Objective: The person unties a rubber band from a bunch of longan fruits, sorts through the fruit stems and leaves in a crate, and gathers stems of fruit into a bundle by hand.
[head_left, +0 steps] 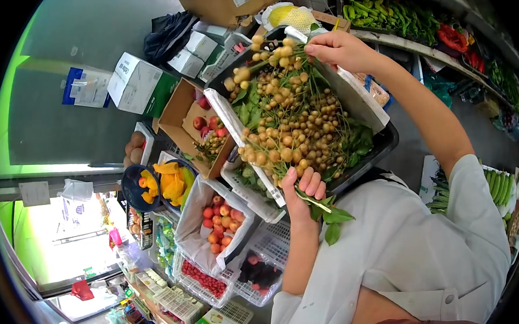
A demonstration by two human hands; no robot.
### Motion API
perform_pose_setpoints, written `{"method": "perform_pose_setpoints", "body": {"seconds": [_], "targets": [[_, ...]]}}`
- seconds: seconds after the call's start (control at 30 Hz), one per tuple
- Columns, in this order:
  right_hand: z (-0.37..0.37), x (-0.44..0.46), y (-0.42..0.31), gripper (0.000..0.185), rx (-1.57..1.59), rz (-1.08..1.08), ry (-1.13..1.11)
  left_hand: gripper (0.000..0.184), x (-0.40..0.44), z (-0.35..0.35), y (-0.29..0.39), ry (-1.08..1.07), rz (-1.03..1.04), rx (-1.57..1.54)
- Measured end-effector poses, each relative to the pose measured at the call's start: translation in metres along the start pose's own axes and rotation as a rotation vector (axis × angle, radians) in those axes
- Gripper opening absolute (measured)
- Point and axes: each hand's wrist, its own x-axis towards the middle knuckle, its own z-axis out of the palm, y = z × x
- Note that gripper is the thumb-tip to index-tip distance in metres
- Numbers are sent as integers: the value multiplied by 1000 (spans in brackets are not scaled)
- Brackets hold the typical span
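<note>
A heap of longans (292,119) on leafy stems fills a white-walled foam box (353,95) set in a black crate (382,144). My left hand (303,192) is closed around the leafy stems of a longan bunch at the near edge of the box, with green leaves (334,215) sticking out below the fist. At the far edge, my right hand (339,49) pinches a longan stem between thumb and fingers. Small longans (274,51) hang just left of those fingertips. The fingers partly hide both stems.
Left of the crate stand a cardboard box of red fruit (169,117), a lined crate of peaches (184,233), a basket of red berries (204,279) and blue bowls (133,198). Green peppers (390,17) lie on a shelf at upper right. White cartons (132,83) sit farther back.
</note>
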Motion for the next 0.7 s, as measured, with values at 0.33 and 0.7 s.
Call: {"method": "perform_pose_setpoints", "body": {"seconds": [0.33, 0.7], "targets": [[-13, -55, -38, 29, 648, 352, -24, 29, 9, -6, -5, 57, -19, 75], [17, -74, -59, 29, -3, 2, 132, 36, 6, -3, -1, 24, -76, 52]]}}
